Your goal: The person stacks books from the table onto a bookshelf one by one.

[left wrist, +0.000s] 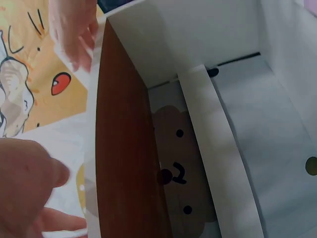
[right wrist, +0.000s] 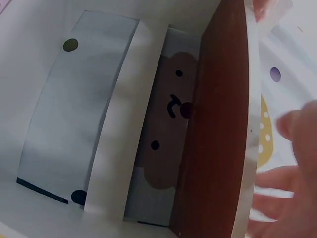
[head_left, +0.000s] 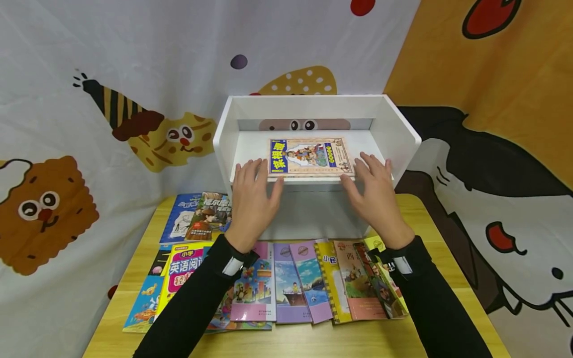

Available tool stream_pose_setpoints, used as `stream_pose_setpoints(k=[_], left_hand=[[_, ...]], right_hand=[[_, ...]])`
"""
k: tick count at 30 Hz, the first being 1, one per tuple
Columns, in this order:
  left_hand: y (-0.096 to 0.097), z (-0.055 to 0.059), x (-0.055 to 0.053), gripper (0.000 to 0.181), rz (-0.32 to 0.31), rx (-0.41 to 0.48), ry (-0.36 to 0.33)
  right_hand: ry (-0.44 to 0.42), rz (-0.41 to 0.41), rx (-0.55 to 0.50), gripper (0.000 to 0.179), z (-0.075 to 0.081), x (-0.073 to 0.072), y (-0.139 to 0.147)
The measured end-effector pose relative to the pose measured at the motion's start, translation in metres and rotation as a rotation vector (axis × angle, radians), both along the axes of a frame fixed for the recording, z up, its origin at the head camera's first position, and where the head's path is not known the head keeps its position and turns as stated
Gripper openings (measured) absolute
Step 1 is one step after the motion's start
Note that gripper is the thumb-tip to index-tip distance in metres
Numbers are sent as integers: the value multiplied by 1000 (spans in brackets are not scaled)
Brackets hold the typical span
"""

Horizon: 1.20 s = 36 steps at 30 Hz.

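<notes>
A picture book [head_left: 309, 155] with yellow lettering on blue lies flat on the upper board of a small white shelf [head_left: 309, 110]. My left hand [head_left: 254, 201] reaches over the shelf's front edge at the book's left side, fingers extended and thumb pointing inward. On the other side my right hand [head_left: 375, 199] is spread, its thumb close to the book's right front corner. In the left wrist view, the left hand [left wrist: 25, 183] shows beside the board's edge, and the right hand [right wrist: 292, 183] does likewise in the right wrist view.
Several booklets [head_left: 293, 283] fan out on the wooden table [head_left: 295, 343] before the shelf. More books [head_left: 181, 268] overlap at the left, with two [head_left: 206, 219] behind them. A brown board underside [left wrist: 126, 139] faces the lower compartment. A cartoon-printed cloth [head_left: 156, 44] hangs behind.
</notes>
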<state>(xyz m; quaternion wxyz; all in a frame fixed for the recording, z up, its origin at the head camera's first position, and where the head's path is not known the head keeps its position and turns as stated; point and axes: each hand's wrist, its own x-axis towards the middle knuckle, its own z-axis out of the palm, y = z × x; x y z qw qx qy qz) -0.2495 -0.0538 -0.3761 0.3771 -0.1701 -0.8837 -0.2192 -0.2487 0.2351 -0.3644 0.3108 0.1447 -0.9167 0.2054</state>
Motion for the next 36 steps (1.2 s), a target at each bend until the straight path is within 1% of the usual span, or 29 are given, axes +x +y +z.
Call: stream_pose_setpoints(k=[4, 6, 8, 10, 13, 15, 17, 19, 22, 25, 27, 29, 31, 33, 36], left_hand=[[-5, -4, 14, 47, -125, 66, 56], [-7, -6, 21, 43, -163, 90, 79], [-12, -9, 28, 39, -179, 110, 92], [-17, -14, 35, 35, -177, 123, 85], [-27, -25, 43, 32, -162, 118, 49], [-33, -34, 47, 32, -152, 98, 1], [-40, -46, 49, 32, -144, 60, -57], [-46, -59, 52, 33, -142, 25, -124], [-56, -79, 56, 35, -140, -21, -234], [-64, -96, 61, 37, -146, -36, -333], [-69, -105, 65, 38, -148, -46, -391], [-72, -114, 68, 39, -151, -47, -446], [-75, -123, 71, 40, -150, -58, -491], [-78, -130, 73, 42, -142, -65, -521], [-80, -139, 75, 39, -137, -59, -529]], right_hand=[[109, 42, -133, 40, -1, 15, 8], [155, 50, -167, 34, -2, 23, 13], [182, 47, -177, 29, -3, 32, 18], [181, 39, -172, 27, -6, 41, 24], [136, 14, -148, 23, -15, 54, 34], [80, -9, -130, 22, -25, 61, 43], [1, -35, -121, 23, -36, 67, 54], [-85, -68, -106, 27, -50, 71, 68], [-188, -135, -88, 34, -72, 74, 93], [-287, -217, -55, 46, -94, 76, 122], [-379, -262, -39, 56, -109, 77, 140], [-490, -304, -27, 68, -124, 79, 157], [-611, -327, -18, 81, -138, 80, 172], [-729, -336, 9, 93, -150, 79, 182], [-872, -302, 60, 106, -163, 77, 188]])
